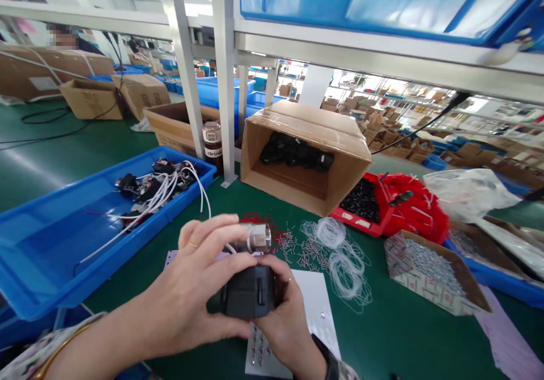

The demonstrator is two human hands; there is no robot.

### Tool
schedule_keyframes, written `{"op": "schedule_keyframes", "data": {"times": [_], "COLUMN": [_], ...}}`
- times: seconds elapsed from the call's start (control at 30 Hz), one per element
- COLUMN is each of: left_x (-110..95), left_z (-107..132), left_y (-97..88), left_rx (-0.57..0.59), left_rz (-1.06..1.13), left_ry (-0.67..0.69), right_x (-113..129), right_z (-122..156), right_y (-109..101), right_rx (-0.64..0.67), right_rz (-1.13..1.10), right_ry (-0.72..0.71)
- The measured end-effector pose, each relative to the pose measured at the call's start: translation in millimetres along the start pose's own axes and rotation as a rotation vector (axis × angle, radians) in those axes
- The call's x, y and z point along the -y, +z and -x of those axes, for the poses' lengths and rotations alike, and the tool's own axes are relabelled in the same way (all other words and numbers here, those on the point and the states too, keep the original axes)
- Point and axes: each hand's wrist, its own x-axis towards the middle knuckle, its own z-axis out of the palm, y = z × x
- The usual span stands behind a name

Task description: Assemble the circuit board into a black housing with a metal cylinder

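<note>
My left hand (193, 289) and my right hand (283, 317) together grip a black boxy part (247, 292) in front of me, above the green table. A silver metal cylinder (257, 237) with a white wire sits on top of the part, under my left fingertips. Below the hands lies a white sheet (317, 306) and a grey strip with small screws (257, 349). My right fingers wrap the part's right side.
A long blue tray (51, 244) at left holds wired black parts (148, 190). An open cardboard box (304, 153) with black parts lies tipped behind. Red bin (361, 210), red wires (414, 198), white wire loops (340, 255), small pins and a box of metal pieces (433, 272) are at right.
</note>
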Motion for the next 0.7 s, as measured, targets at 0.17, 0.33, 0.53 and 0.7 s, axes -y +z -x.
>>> {"op": "schedule_keyframes", "data": {"times": [0.17,0.33,0.53,0.7], "left_x": [36,81,102,116], "left_z": [-12,-53,-85,-97], "left_y": [-26.4,-45.1,21.5,78.8], "left_rx": [0.252,0.392,0.382,0.404], "left_rz": [0.398,0.294,-0.098,-0.235], "left_ry": [-0.485,-0.422,-0.350,-0.422], "right_x": [39,28,-49,-70], "right_z": [-9,1,31,33], "right_y": [-50,-106,-124,-127], "right_rx": [-0.029,-0.033,0.075,0.251], "right_rz": [0.283,1.000,1.496,1.635], "right_ry": [-0.296,-0.636,-0.655,-0.516]}}
